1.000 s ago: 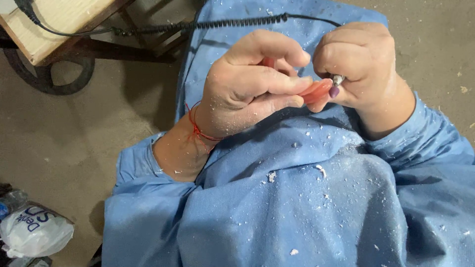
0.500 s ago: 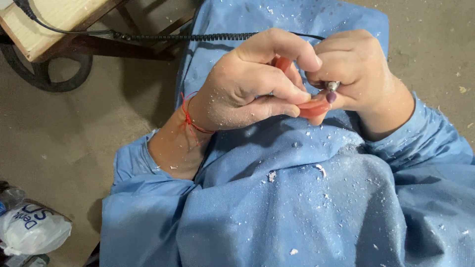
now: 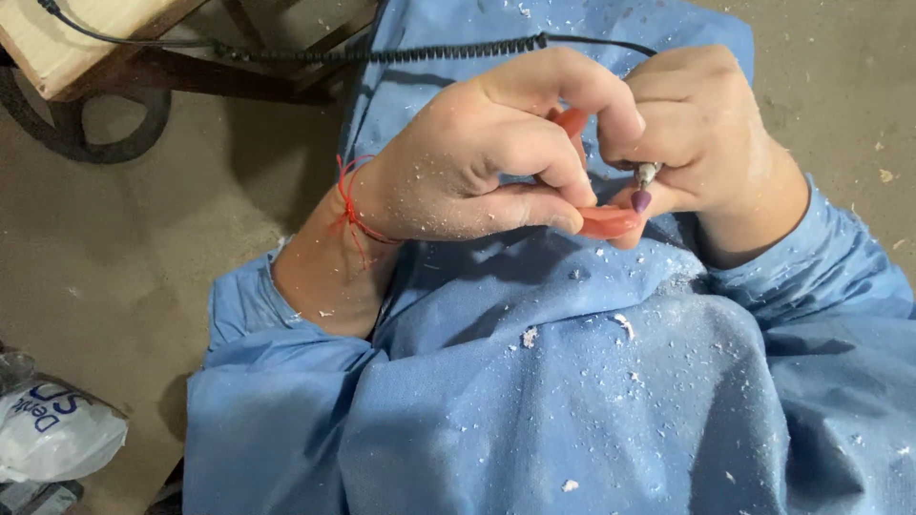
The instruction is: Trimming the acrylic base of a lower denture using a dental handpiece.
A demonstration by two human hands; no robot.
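My left hand (image 3: pixel 477 162) grips a small curved pink piece (image 3: pixel 606 221), with a red thread tied round that wrist. My right hand (image 3: pixel 701 143) is closed around a slim metal rotary handpiece (image 3: pixel 647 173), whose tip meets the pink piece just beside my thumb. Most of the pink piece and of the tool is hidden by my fingers. A black coiled cord (image 3: pixel 429 50) runs from behind my hands off to the left. Both hands sit above my lap, which is covered by a blue gown (image 3: pixel 592 401) speckled with white shavings.
A wooden bench corner (image 3: pixel 86 43) with dark metal legs stands at the top left, over a black ring-shaped thing (image 3: pixel 72 129) on the concrete floor (image 3: pixel 124 277). A white plastic bag (image 3: pixel 52 434) lies at the bottom left.
Both hands have drifted slightly up and turned the pink piece a little; the handpiece tip stays against it. The grips are unchanged.
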